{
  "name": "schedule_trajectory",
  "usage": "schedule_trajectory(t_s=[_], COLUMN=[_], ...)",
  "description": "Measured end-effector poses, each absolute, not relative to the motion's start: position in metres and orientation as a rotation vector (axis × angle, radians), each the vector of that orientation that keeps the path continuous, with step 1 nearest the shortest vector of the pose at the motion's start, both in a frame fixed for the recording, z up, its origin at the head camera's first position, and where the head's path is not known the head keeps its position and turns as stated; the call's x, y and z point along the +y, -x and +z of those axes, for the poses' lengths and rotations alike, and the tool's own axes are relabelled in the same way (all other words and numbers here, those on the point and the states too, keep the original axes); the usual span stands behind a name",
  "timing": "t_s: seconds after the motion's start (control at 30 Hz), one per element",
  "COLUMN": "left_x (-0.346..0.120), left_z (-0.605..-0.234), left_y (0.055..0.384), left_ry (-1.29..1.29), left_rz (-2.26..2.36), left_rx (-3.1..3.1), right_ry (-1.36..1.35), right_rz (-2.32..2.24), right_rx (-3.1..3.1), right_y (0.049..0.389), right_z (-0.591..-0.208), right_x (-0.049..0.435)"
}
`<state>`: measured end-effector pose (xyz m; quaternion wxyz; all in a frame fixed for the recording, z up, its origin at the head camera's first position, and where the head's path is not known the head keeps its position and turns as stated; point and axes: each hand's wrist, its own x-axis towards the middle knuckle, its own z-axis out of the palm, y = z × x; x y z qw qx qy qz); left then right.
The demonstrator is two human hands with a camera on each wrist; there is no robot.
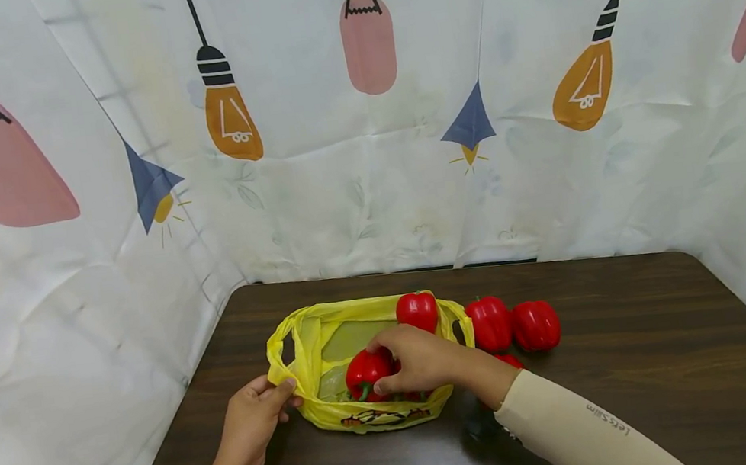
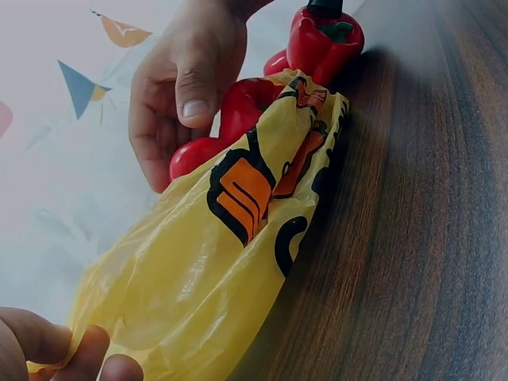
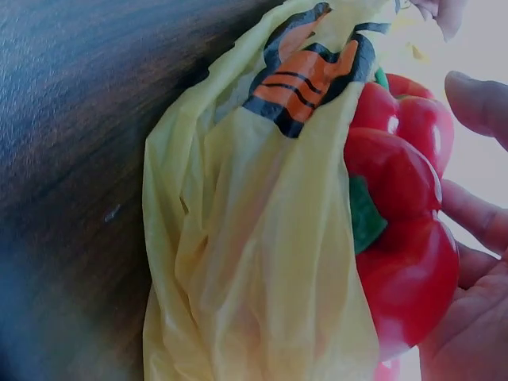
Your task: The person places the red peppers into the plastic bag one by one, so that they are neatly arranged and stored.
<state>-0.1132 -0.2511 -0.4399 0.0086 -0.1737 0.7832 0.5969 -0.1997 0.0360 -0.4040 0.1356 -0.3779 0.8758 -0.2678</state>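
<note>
A yellow plastic bag [image 1: 325,414] with an orange and black print lies on the table, its mouth facing up. My left hand [image 1: 256,418] pinches the bag's left edge near the handle between thumb and fingers; the left wrist view shows the film between them. Inside the bag's mouth, my right hand [image 1: 415,358] is at a red bell pepper [image 1: 364,371], fingers loosely bent and thumb apart from it. More red peppers [image 3: 405,278] lie partly hidden beneath that hand. Another red pepper [image 1: 416,310] shows at the bag's far right rim.
Right of the bag, two red bell peppers [image 1: 536,325] sit side by side on the dark wooden table [image 1: 636,356]. A further red pepper [image 1: 508,360] is partly hidden by the right forearm. White printed cloth [image 1: 315,208] hangs behind the table and along its left side.
</note>
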Motion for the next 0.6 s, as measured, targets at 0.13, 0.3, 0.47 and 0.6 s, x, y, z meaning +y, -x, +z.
schedule_trajectory(t_s=[0.13, 0.3, 0.47, 0.6], left_x=[-0.251, -0.251, -0.252, -0.253], left_z=[-0.44, -0.441, -0.441, -0.442], left_y=[0.113, 0.114, 0.114, 0.114], left_ry=[0.542, 0.542, 0.537, 0.537], left_rz=[1.857, 1.86, 1.861, 1.861], left_rx=[2.447, 2.444, 2.447, 2.448], right_ry=[1.097, 1.069, 1.053, 1.068], right_rz=[-0.785, -0.788, -0.781, -0.755], right_rx=[2.548, 2.555, 2.572, 2.592], right_y=[0.199, 0.198, 0.198, 0.199], right_z=[-0.398, -0.391, -0.387, -0.385], right_x=[0.041, 0.05, 0.06, 0.07])
